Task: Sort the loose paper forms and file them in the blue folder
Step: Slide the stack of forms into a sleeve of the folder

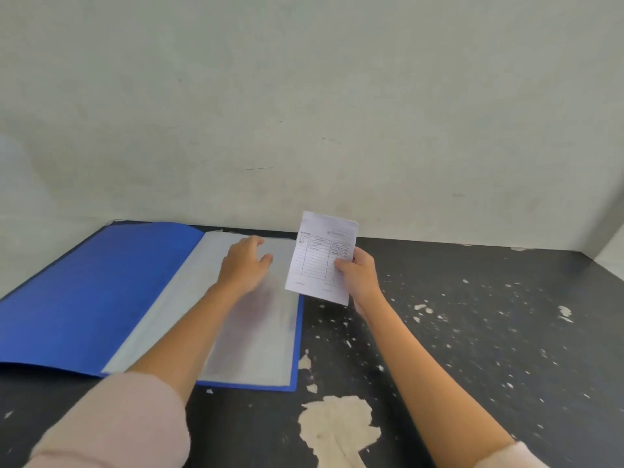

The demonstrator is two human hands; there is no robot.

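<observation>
The blue folder (87, 292) lies open on the dark table, its cover spread to the left and clear plastic sleeves (256, 339) on the right half. My left hand (244, 265) rests flat on the upper part of the top sleeve, fingers apart. My right hand (358, 275) holds a small white printed paper form (319, 258) upright by its right edge, just above the folder's right edge. The form has a ruled table with some writing. No other loose forms are in view.
The table (489, 332) is black with many patches of peeled paint, a large pale one (337, 427) near the front. A pale wall (304, 113) stands right behind the folder, and a corner closes in at the far right.
</observation>
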